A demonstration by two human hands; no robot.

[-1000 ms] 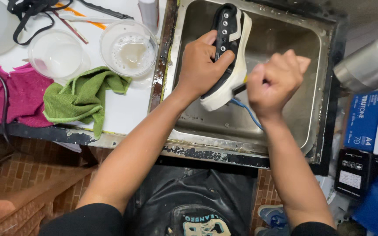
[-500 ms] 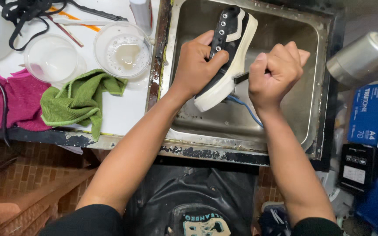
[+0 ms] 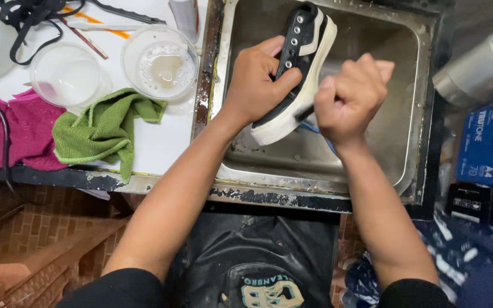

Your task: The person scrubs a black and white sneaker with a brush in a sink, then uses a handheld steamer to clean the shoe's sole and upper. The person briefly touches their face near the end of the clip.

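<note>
While both forearms reach in over the near rim of the steel sink (image 3: 269, 197), the left hand (image 3: 256, 86) is closed around the black-and-white sneaker (image 3: 299, 68), thumb over the eyelet side, fingers wrapped under; shoe sits above the sink basin, toe toward the far edge, heel toward the near edge, sole wall turned to the right. Right hand (image 3: 346, 97) is fisted tight on a small brush (image 3: 305, 113); only a dark stub shows between fist and sole, bristles hidden, so can't confirm contact, looks touching the white sole near the heel. Judgement: scrub goes best with short strokes along the sole wall, left grip locked so the shoe doesn't twist, shoe kept over the basin for drips. Blue strand (image 3: 322, 137) runs under the right fist, could snag. Left of the sink on the white worktop (image 3: 161, 142): green cloth (image 3: 102, 128) near the front edge, magenta cloth (image 3: 21, 132) at the left edge, then a clear bowl of foamy liquid (image 3: 159, 63) beside the sink rim, an empty-looking clear bowl (image 3: 68, 75), black laces (image 3: 27, 20) at the far left corner. Nothing blocks the hands; foamy bowl is within easy reach of the left.
</note>
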